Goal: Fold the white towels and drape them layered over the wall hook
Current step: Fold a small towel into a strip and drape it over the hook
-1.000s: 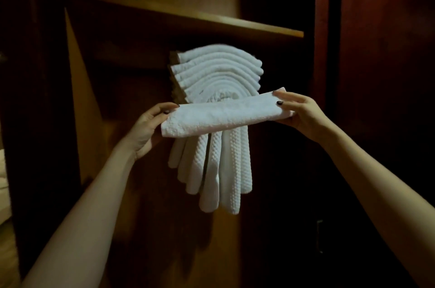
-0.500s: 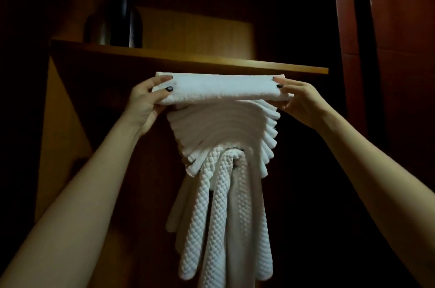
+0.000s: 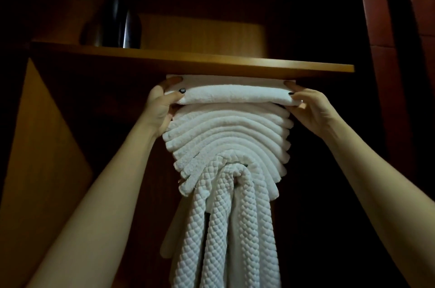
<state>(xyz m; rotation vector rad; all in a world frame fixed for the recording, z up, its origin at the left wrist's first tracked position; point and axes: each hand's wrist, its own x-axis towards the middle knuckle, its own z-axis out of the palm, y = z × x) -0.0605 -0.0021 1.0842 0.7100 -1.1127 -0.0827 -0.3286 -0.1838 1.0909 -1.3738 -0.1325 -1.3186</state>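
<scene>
A dark, glossy vessel is set on the left part of a wooden shelf. Beneath it, the hook is hidden by the white towels draped over it.

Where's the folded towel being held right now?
Head view, upper centre: the folded towel sits just under the wooden shelf, above the draped towels, left hand and right hand gripping its ends.

The folded towel at centre is showing plain white, while the hanging towels below are showing a white diamond weave; the shelf is glowing honey-brown, the upper-right panel reddish-brown, the upper-left vessel glossy black
</scene>
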